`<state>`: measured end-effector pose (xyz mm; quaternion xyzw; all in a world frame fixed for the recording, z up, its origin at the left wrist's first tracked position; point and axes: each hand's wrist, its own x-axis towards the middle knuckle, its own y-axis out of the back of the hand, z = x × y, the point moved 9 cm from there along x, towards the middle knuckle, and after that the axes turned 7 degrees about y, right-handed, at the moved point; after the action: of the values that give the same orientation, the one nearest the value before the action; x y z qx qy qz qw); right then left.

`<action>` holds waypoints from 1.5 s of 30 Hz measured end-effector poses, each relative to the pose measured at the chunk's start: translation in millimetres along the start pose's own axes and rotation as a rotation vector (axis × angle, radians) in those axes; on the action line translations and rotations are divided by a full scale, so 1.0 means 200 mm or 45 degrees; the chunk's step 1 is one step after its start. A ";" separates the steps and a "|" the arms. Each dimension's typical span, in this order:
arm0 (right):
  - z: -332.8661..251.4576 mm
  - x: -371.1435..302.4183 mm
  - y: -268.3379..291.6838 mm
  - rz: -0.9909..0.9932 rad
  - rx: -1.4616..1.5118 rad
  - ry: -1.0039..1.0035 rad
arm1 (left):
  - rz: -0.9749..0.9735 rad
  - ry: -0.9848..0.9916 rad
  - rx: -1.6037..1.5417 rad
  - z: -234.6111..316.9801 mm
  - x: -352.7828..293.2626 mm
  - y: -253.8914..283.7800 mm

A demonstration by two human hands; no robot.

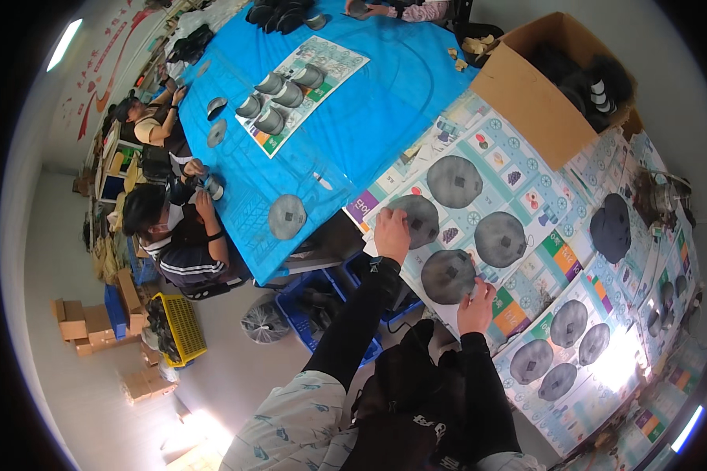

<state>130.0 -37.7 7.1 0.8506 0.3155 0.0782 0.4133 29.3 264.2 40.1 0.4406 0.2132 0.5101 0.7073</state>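
Note:
Several flat round grey discs, fabric-like and each with a dark square in its middle, lie on a table covered in printed picture sheets. My left hand (392, 235) has its fingers bent over the left edge of one grey disc (421, 222). Below it, my right hand (476, 308) pinches the lower right rim of a nearer grey disc (446, 275). Farther off lie a third disc (454, 181) and, to the right, a fourth disc (501, 239); neither is touched. My fingertips are partly hard to make out.
More discs (567, 323) lie at the right, near a black rounded piece (610, 228). A cardboard box (526, 98) with dark items stands at the back right. On a blue-covered table (353, 102) are grey cup-shaped pieces (288, 94). Co-workers (182, 235) sit left; blue crates (310, 314) stand below.

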 end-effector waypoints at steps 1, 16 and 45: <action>0.00 -0.01 0.00 -0.006 -0.001 0.012 | 0.018 -0.006 -0.010 -0.02 -0.01 0.01; -0.09 -0.02 0.03 0.018 -0.389 0.507 | -0.046 -0.164 -0.031 0.05 -0.13 0.02; 1.41 -1.95 1.53 -0.101 0.400 -0.522 | -0.546 -0.689 0.375 1.62 -2.08 -0.96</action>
<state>77.7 -597.6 105.6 0.8894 0.2667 -0.1621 0.3341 212.8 -263.6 -14.7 0.6019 0.1771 0.1794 0.7578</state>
